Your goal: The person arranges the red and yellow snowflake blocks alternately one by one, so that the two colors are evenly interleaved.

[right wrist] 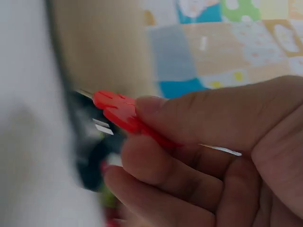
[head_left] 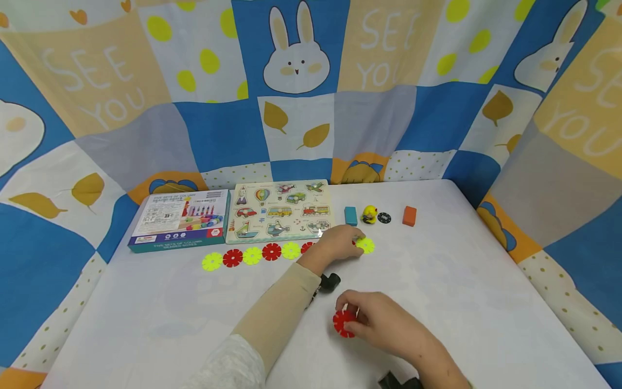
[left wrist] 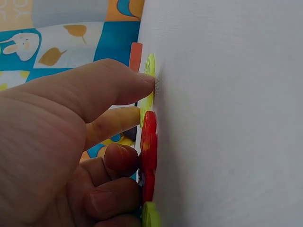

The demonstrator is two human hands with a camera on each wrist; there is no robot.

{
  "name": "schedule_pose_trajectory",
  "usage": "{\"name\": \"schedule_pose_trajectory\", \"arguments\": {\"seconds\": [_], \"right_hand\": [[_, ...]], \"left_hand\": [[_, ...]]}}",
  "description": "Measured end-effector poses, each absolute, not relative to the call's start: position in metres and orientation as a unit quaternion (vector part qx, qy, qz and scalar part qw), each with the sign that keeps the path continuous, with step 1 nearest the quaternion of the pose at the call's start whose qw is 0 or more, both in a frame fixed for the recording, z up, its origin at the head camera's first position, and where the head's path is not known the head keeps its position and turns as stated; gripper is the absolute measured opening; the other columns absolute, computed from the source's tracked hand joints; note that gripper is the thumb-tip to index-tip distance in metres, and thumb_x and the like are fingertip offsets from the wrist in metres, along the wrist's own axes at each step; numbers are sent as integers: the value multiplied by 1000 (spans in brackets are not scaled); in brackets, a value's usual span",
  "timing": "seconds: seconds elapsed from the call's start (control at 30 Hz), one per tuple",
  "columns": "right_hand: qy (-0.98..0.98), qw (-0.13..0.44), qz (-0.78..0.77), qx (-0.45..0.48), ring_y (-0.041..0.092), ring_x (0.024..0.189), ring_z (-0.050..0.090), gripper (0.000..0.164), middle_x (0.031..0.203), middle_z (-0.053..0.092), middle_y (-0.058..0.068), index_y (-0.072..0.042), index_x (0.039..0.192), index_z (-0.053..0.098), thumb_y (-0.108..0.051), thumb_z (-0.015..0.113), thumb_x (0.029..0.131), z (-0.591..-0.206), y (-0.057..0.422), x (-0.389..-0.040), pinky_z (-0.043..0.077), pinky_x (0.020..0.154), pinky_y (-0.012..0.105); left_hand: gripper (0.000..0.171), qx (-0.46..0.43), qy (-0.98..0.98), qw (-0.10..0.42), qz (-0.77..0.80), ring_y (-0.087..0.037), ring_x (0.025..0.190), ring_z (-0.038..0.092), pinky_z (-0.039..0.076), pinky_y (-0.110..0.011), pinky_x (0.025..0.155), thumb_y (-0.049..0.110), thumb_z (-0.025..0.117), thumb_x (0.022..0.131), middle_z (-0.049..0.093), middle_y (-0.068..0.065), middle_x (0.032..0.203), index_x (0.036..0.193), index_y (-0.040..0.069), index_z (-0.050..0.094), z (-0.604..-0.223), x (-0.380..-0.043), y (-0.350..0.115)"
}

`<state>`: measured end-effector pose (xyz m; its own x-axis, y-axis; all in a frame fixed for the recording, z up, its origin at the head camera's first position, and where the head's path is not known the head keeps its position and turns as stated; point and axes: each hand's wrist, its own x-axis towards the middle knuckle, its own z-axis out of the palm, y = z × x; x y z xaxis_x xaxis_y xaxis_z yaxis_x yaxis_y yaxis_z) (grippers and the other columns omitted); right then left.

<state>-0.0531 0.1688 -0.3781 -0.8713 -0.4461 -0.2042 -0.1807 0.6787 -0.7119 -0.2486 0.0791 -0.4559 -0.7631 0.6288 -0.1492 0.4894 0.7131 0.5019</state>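
My left hand [head_left: 338,243] is at the right end of a row of flower-shaped plastic discs on the table. Its thumb and index finger pinch a yellow-green disc [head_left: 367,245], lying flat in the left wrist view. Beside that disc a red disc [left wrist: 149,161] lies under the curled fingers, mostly hidden from the head camera. Nearer the front, my right hand [head_left: 389,325] holds another red disc [head_left: 342,325] between thumb and fingers, raised off the table. To the left, the row alternates yellow-green [head_left: 211,261] and red [head_left: 232,257]; my left forearm covers part of it.
Behind the row lie a boxed set [head_left: 180,219] and a wooden picture puzzle board [head_left: 279,212]. Further right are a blue block [head_left: 350,216], a small yellow figure [head_left: 369,214], a black chip [head_left: 384,218] and an orange block [head_left: 409,216]. Patterned cloth [head_left: 301,129] hangs around the table.
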Motion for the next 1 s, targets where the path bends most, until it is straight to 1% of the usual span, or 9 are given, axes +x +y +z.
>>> {"name": "schedule_pose_trajectory", "arguments": {"seconds": [0.13, 0.2, 0.3, 0.4, 0.43, 0.53, 0.73, 0.87, 1.0], "right_hand": [[909, 132, -344, -193, 9, 80, 56, 35, 98, 61, -12, -28, 117, 63, -12, 68, 86, -347, 183, -73, 50, 68, 23], [914, 99, -343, -191, 10, 81, 57, 41, 102, 61, -9, -26, 122, 62, -8, 68, 85, -334, 191, -82, 51, 69, 23], [922, 57, -347, -162, 14, 82, 59, 47, 107, 61, -1, -21, 127, 59, -6, 70, 84, -319, 203, -94, 52, 68, 26], [929, 30, -350, -115, 19, 86, 61, 50, 110, 61, 6, -17, 131, 56, -8, 71, 84, -312, 215, -107, 53, 69, 30], [931, 27, -349, -101, 20, 88, 61, 50, 111, 60, 7, -17, 132, 56, -10, 70, 84, -312, 219, -112, 53, 69, 32], [936, 36, -346, -56, 26, 94, 60, 51, 112, 59, 12, -16, 134, 54, -13, 69, 85, -318, 234, -128, 53, 71, 35], [932, 98, -349, 4, 35, 103, 53, 52, 114, 57, 18, -10, 134, 53, -14, 70, 85, -356, 264, -161, 50, 77, 39], [926, 130, -353, 21, 32, 103, 52, 54, 113, 58, 17, -7, 134, 53, -13, 71, 84, -389, 278, -181, 46, 83, 41], [930, 150, -334, 34, 30, 101, 51, 54, 111, 59, 17, -4, 133, 53, -14, 72, 83, -412, 285, -192, 45, 84, 42]], "left_hand": [[45, 300, 913, 164, 222, -11, 109, 51, 42, -34, 93, 39, 68, 84, 59, 11, 121, 126, 26, 61, -456, -250, 78], [40, 304, 911, 165, 223, -10, 105, 52, 43, -34, 91, 39, 66, 86, 60, 13, 116, 123, 27, 62, -457, -250, 78], [34, 313, 906, 163, 233, -10, 94, 54, 46, -33, 83, 38, 67, 85, 63, 13, 103, 116, 26, 65, -458, -250, 79], [35, 312, 907, 157, 233, -9, 89, 52, 45, -32, 80, 36, 69, 83, 62, 13, 100, 116, 26, 65, -459, -250, 80], [39, 310, 909, 157, 231, -10, 90, 52, 45, -33, 81, 37, 70, 82, 62, 12, 103, 119, 25, 64, -459, -250, 81], [46, 309, 913, 154, 218, -9, 97, 50, 44, -34, 89, 39, 70, 82, 60, 12, 113, 125, 26, 61, -459, -249, 82], [44, 320, 914, 146, 202, -9, 103, 52, 43, -34, 90, 37, 68, 83, 60, 12, 117, 125, 26, 61, -458, -250, 82], [44, 321, 916, 141, 198, -10, 108, 52, 43, -32, 90, 35, 67, 83, 60, 12, 119, 126, 25, 61, -459, -252, 81], [45, 332, 911, 139, 202, -10, 110, 52, 44, -31, 91, 34, 66, 83, 60, 11, 120, 127, 24, 60, -460, -252, 81]]}}
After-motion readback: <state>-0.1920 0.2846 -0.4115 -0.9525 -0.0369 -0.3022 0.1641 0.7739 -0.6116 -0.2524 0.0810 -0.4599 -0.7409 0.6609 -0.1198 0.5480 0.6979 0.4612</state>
